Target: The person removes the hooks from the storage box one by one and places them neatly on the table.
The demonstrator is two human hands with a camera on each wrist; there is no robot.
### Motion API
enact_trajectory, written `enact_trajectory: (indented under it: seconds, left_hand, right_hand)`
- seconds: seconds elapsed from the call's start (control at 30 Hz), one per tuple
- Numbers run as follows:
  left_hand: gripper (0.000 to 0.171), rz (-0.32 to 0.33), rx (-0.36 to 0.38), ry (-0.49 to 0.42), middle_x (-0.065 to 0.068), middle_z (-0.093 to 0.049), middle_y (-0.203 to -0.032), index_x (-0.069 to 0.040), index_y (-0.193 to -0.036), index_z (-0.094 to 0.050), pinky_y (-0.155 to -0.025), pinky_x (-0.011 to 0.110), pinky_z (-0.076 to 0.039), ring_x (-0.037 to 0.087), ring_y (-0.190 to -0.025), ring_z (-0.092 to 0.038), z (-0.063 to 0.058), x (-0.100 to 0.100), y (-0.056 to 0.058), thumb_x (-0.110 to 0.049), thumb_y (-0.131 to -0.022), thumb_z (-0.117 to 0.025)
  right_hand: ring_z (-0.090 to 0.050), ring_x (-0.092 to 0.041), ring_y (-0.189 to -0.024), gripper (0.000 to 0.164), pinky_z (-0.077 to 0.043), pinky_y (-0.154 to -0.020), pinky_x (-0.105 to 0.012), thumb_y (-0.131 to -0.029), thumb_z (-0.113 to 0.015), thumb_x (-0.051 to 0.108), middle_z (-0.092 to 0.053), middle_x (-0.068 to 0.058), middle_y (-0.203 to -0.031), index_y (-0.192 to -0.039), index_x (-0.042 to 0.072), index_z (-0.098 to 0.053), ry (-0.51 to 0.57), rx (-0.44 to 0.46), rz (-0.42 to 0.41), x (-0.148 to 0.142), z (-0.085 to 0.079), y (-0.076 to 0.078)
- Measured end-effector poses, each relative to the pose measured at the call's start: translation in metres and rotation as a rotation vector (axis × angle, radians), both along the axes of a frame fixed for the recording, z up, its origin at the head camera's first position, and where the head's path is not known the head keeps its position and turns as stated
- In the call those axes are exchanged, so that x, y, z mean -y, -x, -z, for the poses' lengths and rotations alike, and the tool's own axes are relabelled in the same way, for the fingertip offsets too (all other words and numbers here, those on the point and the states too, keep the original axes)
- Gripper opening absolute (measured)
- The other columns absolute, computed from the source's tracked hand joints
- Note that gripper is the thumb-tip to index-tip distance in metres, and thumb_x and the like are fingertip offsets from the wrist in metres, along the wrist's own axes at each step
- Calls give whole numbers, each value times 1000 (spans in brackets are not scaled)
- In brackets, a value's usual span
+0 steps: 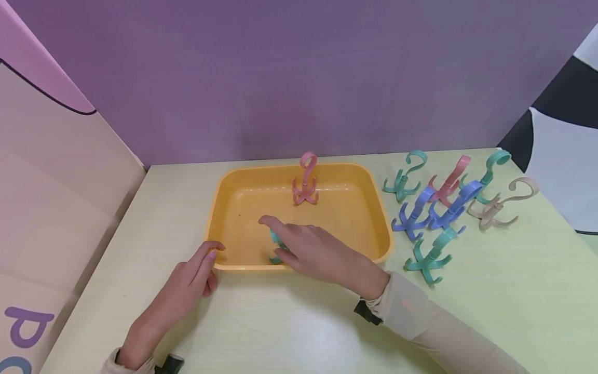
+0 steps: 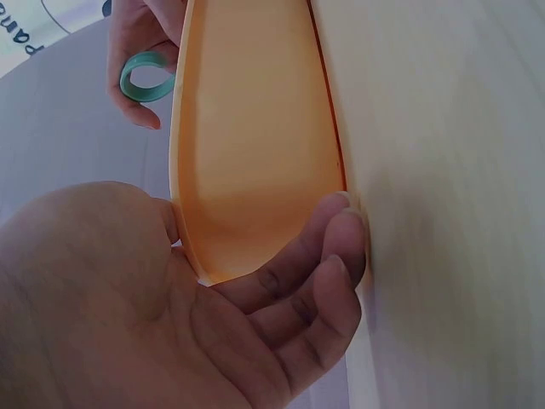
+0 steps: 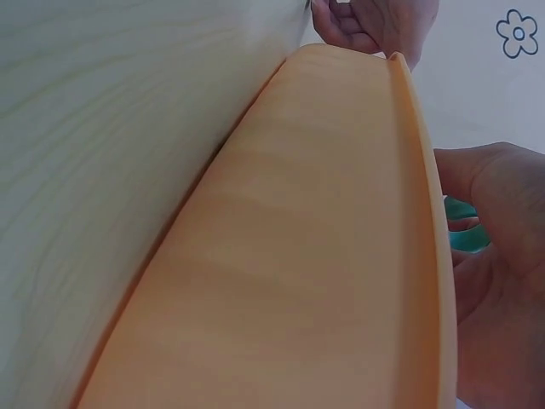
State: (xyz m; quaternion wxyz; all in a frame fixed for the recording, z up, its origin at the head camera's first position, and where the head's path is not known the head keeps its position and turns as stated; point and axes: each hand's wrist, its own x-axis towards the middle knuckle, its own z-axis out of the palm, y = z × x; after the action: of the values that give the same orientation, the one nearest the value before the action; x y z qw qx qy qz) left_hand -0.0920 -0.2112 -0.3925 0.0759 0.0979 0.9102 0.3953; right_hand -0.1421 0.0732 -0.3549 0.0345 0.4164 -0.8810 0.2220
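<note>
A shallow yellow tray (image 1: 355, 226) lies on the table. My left hand (image 1: 187, 283) grips its near left corner; in the left wrist view the thumb is at the rim and the other fingers curl against the outer wall. Over the tray's near side, my right hand (image 1: 322, 254) holds a teal plastic hook (image 1: 275, 238), mostly hidden by the hand. The hook's round top (image 2: 128, 81) shows beside the fingers in the left wrist view. Inside the tray, near the back wall, a pink hook (image 1: 306, 186) stands upright on its curved prongs.
Right of the tray, several more hooks stand or lean close together: a teal one (image 1: 401, 182) at the back, a pink one (image 1: 449, 184), blue ones (image 1: 411, 219), a beige one (image 1: 490, 212) and a teal one (image 1: 427, 262) in front. A purple panel (image 1: 299, 83) rises behind the table.
</note>
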Motion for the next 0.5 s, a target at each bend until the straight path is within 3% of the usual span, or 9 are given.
enact_trajectory:
  seconds: [0.5]
  left_hand:
    - [28,2,-7,-1,1,-60,-66,-23,-127,-50,-60,28,-48,17,-58,-58,-1,-1,0,-35,-111,-31]
  right_hand:
    - [-39,-4,-48,57,-37,-43,-18,-96,-66,14,-45,8,-67,-144,15,-36,22,-11,-8,0,3,1]
